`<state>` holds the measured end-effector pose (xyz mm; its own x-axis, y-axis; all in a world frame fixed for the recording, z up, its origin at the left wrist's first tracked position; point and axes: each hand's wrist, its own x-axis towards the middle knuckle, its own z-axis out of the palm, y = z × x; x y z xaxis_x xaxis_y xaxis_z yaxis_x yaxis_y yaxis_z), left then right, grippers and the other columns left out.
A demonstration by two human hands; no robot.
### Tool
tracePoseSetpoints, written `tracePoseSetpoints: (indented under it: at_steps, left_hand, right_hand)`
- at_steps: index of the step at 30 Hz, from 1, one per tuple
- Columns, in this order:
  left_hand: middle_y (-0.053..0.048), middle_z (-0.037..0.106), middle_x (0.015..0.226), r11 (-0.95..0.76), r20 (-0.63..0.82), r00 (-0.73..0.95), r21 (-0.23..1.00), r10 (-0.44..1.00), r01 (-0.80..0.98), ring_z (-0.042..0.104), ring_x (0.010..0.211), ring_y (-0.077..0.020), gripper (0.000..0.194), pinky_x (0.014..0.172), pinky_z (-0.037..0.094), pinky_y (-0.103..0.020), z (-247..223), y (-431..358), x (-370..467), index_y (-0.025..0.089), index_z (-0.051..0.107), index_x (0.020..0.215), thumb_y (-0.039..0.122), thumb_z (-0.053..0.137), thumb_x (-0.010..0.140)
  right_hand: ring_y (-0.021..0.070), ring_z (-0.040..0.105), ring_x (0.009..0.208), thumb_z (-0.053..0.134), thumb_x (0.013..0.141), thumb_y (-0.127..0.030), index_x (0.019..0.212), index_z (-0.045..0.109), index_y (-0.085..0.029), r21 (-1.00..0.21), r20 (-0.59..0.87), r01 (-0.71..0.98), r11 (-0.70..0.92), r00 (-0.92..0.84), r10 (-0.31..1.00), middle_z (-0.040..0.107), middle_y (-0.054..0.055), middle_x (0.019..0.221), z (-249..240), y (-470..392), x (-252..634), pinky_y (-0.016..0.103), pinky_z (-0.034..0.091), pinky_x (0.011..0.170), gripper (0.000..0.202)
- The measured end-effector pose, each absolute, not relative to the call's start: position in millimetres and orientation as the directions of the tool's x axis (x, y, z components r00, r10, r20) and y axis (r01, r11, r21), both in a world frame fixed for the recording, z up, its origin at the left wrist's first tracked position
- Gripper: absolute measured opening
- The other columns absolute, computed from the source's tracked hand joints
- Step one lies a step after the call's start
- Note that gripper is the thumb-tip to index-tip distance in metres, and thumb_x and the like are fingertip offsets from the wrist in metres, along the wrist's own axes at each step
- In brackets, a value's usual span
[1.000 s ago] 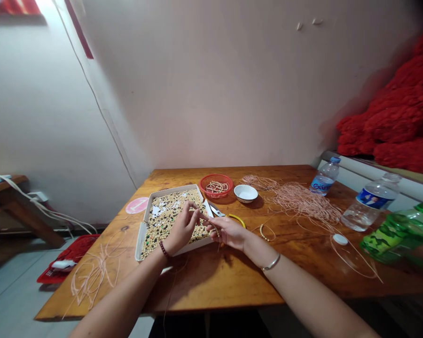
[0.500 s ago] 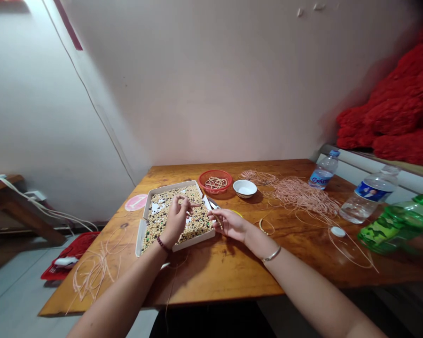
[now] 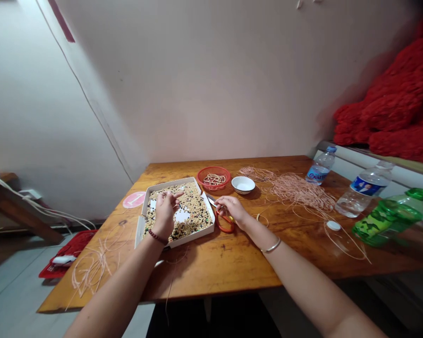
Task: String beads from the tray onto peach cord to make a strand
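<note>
Right, quick pass on a wooden table [image 3: 232, 274]. Left hand [image 3: 165, 213] above the white tray [image 3: 194, 238], back upward, index finger stretched to the right, other fingers curled under; cannot tell if pinching anything. Beaded bracelet [image 3: 158, 237] on the left wrist. Right hand [image 3: 231, 209] just off the tray's right edge, near the scissors [image 3: 227, 231], fingertips drawn close together; too small to tell what, if anything, between them. Silver bangle [image 3: 273, 245] on the right forearm.

In the tray, loose beads [image 3: 199, 220], mostly cream with black and a few green, white bottom showing in patches. Behind the tray, a red plastic basket [image 3: 206, 183] with beaded strings inside, then a small white bowl [image 3: 243, 188] just beside. Further right, a tangle of pink cord [image 3: 299, 190], a white cap [image 3: 333, 226] and three plastic bottles [image 3: 391, 216], nearest one green. Left of the tray, a round pink disc [image 3: 134, 200]; nearer the table's left edge, a loose cord bundle [image 3: 97, 266]. Short beaded strand [image 3: 258, 217] right of the scissors, partly behind the right wrist.
</note>
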<state>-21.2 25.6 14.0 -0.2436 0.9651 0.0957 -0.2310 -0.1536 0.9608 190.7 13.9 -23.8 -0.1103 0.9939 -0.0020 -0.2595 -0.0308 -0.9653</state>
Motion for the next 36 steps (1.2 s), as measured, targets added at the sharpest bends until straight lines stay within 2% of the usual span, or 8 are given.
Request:
tracePoseSetpoints:
  at_steps: [5,8,17,20,23,28,32,36]
  left_hand:
    - [-0.002,0.067,0.075,-0.191,0.108,-0.280,0.938,0.954,-0.289,0.045,0.044,-0.0057,0.017,0.044,0.033,-0.015,15.1,27.9,-21.7,0.021,0.036,0.082,0.025,0.052,0.078]
    - [-0.002,0.067,0.074,-0.212,0.113,-0.298,0.923,0.948,-0.322,0.043,0.042,-0.0046,0.016,0.044,0.033,-0.015,16.8,28.2,-21.8,0.021,0.036,0.082,0.022,0.051,0.078]
    - [-0.003,0.068,0.074,-0.257,0.142,-0.334,0.908,0.932,-0.331,0.044,0.042,-0.0051,0.014,0.044,0.034,-0.015,19.4,31.2,-23.0,0.021,0.037,0.082,0.021,0.051,0.080]
    - [-0.002,0.067,0.072,-0.258,0.133,-0.350,0.904,0.927,-0.340,0.043,0.041,-0.0052,0.014,0.044,0.034,-0.015,20.3,32.2,-22.7,0.021,0.037,0.082,0.022,0.050,0.080]
    - [-0.001,0.067,0.070,-0.256,0.121,-0.356,0.896,0.927,-0.362,0.043,0.041,-0.0053,0.015,0.044,0.034,-0.014,20.7,32.9,-22.6,0.021,0.036,0.081,0.022,0.050,0.080]
    - [-0.001,0.066,0.068,-0.272,0.127,-0.370,0.887,0.920,-0.373,0.042,0.040,-0.0053,0.013,0.044,0.034,-0.014,19.4,34.6,-23.4,0.021,0.035,0.081,0.020,0.048,0.082]
    - [-0.001,0.065,0.066,-0.271,0.119,-0.381,0.887,0.917,-0.374,0.043,0.041,-0.0055,0.010,0.044,0.034,-0.015,19.4,35.0,-23.9,0.021,0.035,0.081,0.019,0.044,0.083]
    - [-0.002,0.066,0.070,-0.268,0.108,-0.395,0.887,0.912,-0.377,0.043,0.041,-0.0053,0.011,0.043,0.034,-0.014,20.6,34.3,-24.0,0.021,0.036,0.080,0.020,0.047,0.081]
  right_hand:
    - [0.0099,0.053,0.051,0.052,0.068,-0.024,0.060,0.062,-0.015,-0.997,0.073,-0.006,0.073,-0.003,0.997,0.058,0.000,0.055,-33.3,25.4,196.8,0.019,0.044,0.046,0.015]
    - [0.0100,0.053,0.051,0.049,0.070,-0.023,0.062,0.063,-0.016,-0.991,0.059,0.124,0.055,0.027,0.998,0.060,0.001,0.058,-39.0,29.6,200.9,0.019,0.044,0.047,0.017]
    - [0.0078,0.045,0.045,0.049,0.071,-0.017,0.060,0.065,-0.015,-0.976,-0.048,0.215,-0.025,-0.101,0.994,0.057,0.000,0.054,-18.9,32.4,236.9,0.019,0.034,0.043,0.019]
    - [0.0082,0.045,0.047,0.051,0.078,-0.024,0.058,0.064,-0.015,-0.973,-0.041,0.231,-0.009,-0.134,0.990,0.056,0.000,0.053,-12.7,33.7,247.8,0.019,0.032,0.044,0.026]
    - [0.0095,0.046,0.050,0.051,0.084,-0.040,0.055,0.065,-0.014,-0.956,-0.035,0.292,0.008,-0.143,0.989,0.057,0.003,0.053,-11.5,34.3,258.1,0.020,0.033,0.046,0.041]
    - [0.0124,0.050,0.053,0.044,0.084,-0.060,0.053,0.066,-0.014,-0.885,-0.048,0.464,0.038,-0.173,0.984,0.061,0.006,0.057,-11.9,33.4,274.2,0.024,0.037,0.052,0.060]
    - [0.0137,0.053,0.053,0.041,0.087,-0.056,0.053,0.066,-0.014,-0.815,-0.049,0.578,0.048,-0.151,0.987,0.064,0.008,0.059,-12.9,31.9,279.4,0.026,0.039,0.058,0.060]
    - [0.0173,0.056,0.058,0.046,0.087,-0.048,0.062,0.070,-0.016,-0.645,-0.028,0.764,0.018,-0.048,0.998,0.067,0.008,0.064,-17.8,30.9,284.3,0.028,0.037,0.061,0.047]
